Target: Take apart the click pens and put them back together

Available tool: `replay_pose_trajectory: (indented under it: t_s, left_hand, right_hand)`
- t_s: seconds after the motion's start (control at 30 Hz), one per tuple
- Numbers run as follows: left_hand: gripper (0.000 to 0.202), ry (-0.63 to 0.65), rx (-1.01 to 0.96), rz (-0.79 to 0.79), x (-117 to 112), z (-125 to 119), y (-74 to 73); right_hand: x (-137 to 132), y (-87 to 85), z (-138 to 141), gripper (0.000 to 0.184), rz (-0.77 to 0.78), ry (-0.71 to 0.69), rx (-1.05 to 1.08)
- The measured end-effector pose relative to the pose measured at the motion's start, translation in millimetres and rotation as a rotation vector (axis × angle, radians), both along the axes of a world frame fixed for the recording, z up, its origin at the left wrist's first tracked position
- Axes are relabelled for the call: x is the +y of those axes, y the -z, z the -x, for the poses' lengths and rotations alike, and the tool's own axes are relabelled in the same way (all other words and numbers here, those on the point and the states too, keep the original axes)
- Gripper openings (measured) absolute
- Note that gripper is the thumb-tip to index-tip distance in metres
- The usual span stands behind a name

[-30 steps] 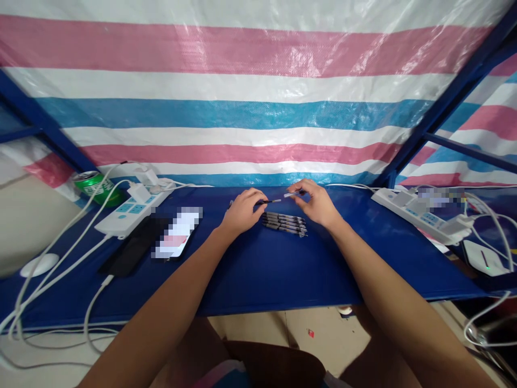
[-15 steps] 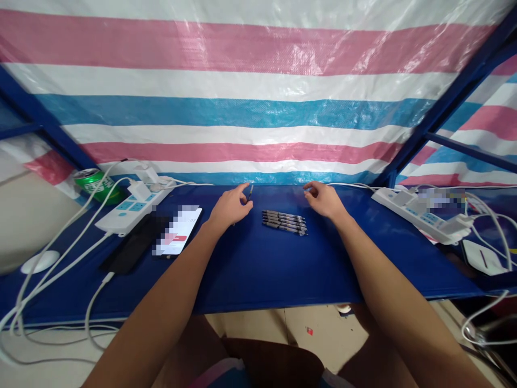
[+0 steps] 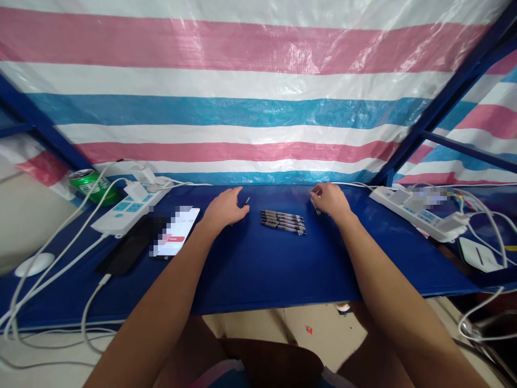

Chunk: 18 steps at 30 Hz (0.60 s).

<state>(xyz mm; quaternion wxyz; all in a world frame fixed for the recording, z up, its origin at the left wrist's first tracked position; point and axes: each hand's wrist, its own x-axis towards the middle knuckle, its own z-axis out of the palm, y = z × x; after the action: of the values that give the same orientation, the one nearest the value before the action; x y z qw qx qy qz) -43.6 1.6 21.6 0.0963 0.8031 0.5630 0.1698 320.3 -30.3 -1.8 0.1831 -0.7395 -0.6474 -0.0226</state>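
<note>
Past the left end of a row of pens, my left hand (image 3: 226, 209) is low over the blue tabletop. Its thumb and index finger are apart, and a pen (image 3: 247, 201) pokes out beside the thumb; the lower fingers around it are hidden. My right hand (image 3: 332, 199) is to the right of the row, its fingers curled on another pen (image 3: 315, 207) with a clear barrel. Between my hands lie several clear-barrelled pens with dark grips (image 3: 283, 221), side by side and roughly parallel to the table edge.
At left are a lit phone (image 3: 177, 231), a dark phone (image 3: 131, 250), a white power strip (image 3: 123, 207), a green can (image 3: 95, 186) and a white mouse (image 3: 34, 264). Another power strip (image 3: 420, 214) with cables and a white device (image 3: 480, 255) sit at right. A striped sheet (image 3: 258, 110) hangs behind.
My left hand has shifted slightly left and its pen now points lower. My right hand has moved a little right, and a pen now shows at its fingertips. The row stays put.
</note>
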Motion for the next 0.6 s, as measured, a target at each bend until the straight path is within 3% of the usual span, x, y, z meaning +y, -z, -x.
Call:
replay_pose_trajectory:
  t_s: [0.2, 0.43, 0.6]
  left_hand:
    - [0.041, 0.274, -0.056, -0.269, -10, -16, -1.0]
    - [0.038, 0.656, -0.057, -0.159, -25, -39, 11.2]
    - [0.033, 0.723, -0.066, -0.104, -26, -47, 17.7]
  right_hand:
    - [1, -2.4, -4, 0.030, -0.050, 0.024, -0.018]
    - [1, -0.6, -2, 0.022, 0.016, -0.083, 0.030]
    - [1, 2.5, -7, 0.021, 0.006, -0.065, -0.005]
